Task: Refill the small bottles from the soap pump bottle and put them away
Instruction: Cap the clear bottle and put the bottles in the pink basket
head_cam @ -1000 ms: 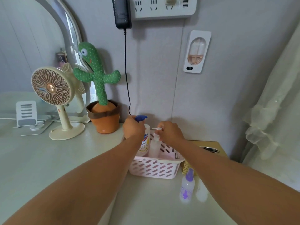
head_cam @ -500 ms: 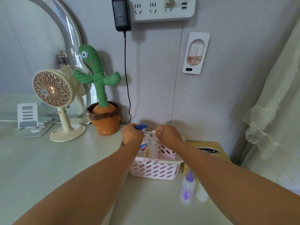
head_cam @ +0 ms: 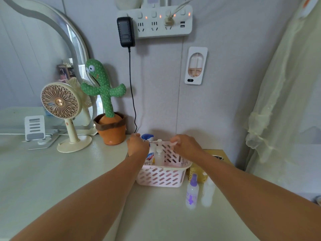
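Note:
A pink slotted basket (head_cam: pixel 161 179) stands on the pale desk near the wall. Inside it are the soap pump bottle (head_cam: pixel 150 156) with a blue pump head and a small clear pump bottle (head_cam: pixel 159 154), both upright. My left hand (head_cam: pixel 137 145) is curled round the left side of the soap pump bottle. My right hand (head_cam: pixel 186 147) hovers over the basket's back right, its fingertips pinching the small bottle's white nozzle. Two more small bottles stand on the desk right of the basket: a spray bottle with a purple cap (head_cam: pixel 192 193) and a white bottle (head_cam: pixel 207 194).
A plush cactus in an orange pot (head_cam: pixel 111 129) and a beige desk fan (head_cam: pixel 60 108) stand left of the basket. A yellow box (head_cam: pixel 215 154) sits right behind the basket. A black cable (head_cam: pixel 130 87) hangs down the wall. A curtain (head_cam: pixel 284 101) is at the right.
Both hands have lowered the soap pump bottle and the small clear bottle down into the basket. My right hand has slid a little to the right of the small bottle's pump.

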Available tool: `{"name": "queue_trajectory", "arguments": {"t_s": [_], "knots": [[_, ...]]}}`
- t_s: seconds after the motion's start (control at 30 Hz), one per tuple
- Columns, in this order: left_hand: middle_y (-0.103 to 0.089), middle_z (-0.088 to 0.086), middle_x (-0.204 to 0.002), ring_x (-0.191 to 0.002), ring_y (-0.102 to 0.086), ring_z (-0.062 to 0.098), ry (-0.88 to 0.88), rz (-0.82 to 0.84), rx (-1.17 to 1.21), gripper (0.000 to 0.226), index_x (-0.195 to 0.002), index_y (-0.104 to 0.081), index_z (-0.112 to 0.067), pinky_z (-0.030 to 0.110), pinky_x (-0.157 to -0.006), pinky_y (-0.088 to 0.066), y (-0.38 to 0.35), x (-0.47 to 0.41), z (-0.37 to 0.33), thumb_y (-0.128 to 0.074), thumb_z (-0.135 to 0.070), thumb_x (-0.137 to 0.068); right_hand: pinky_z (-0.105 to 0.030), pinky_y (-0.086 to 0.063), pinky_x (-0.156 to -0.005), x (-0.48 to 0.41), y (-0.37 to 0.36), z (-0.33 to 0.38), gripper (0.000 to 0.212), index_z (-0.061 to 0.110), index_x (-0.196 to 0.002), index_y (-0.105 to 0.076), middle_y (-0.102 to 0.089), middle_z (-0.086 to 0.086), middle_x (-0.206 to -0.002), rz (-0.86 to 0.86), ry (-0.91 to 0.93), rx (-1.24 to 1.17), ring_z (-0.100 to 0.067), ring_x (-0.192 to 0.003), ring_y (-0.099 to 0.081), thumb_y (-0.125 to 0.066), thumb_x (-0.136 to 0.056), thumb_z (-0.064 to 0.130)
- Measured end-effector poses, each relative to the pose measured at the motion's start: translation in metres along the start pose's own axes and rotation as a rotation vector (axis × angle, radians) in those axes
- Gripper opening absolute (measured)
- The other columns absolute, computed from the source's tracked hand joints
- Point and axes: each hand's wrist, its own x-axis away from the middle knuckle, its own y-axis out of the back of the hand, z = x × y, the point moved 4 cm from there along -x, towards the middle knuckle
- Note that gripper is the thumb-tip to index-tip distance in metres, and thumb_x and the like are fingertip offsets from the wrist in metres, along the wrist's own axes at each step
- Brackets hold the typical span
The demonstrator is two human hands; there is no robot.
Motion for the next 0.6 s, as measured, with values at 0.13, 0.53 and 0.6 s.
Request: {"name": "queue_trajectory", "arguments": {"t_s": [0.13,0.53,0.6], "knots": [[-0.055,0.008,-0.118,-0.084,-0.062,0.019,-0.031,0.039,0.018,0.04,-0.121,-0.052,-0.015,0.031,-0.073,-0.055,0.007,0.026,-0.004,-0.067,-0.013,-0.084,-0.027,-0.049,-0.078,0.024,0.017,-0.008,0.026,0.022,-0.118,-0.061,-0.062,-0.005,-0.117,-0.015,0.016,0.015,-0.019,-0.098,-0.061,-0.052,-0.093,0.018],[-0.068,0.007,-0.1,-0.086,-0.067,0.022,-0.256,0.386,-0.114,0.032,-0.113,-0.063,-0.007,0.037,-0.082,-0.056,-0.02,0.101,-0.008,-0.071,-0.019,-0.084,-0.019,-0.038,-0.066,0.084,0.054,-0.058,0.018,0.017,-0.101,-0.069,-0.068,-0.003,-0.102,-0.056,-0.03,0.129,-0.013,-0.082,-0.056,-0.053,-0.092,0.016],[-0.068,0.007,-0.097,-0.082,-0.068,0.022,-0.279,0.436,-0.153,0.033,-0.111,-0.064,-0.007,0.035,-0.078,-0.057,-0.027,0.113,-0.012,-0.073,-0.019,-0.082,-0.019,-0.036,-0.069,0.092,0.058,-0.069,0.019,0.017,-0.105,-0.069,-0.067,-0.002,-0.105,-0.041,-0.058,0.127,-0.011,-0.082,-0.053,-0.057,-0.09,0.018]]}}
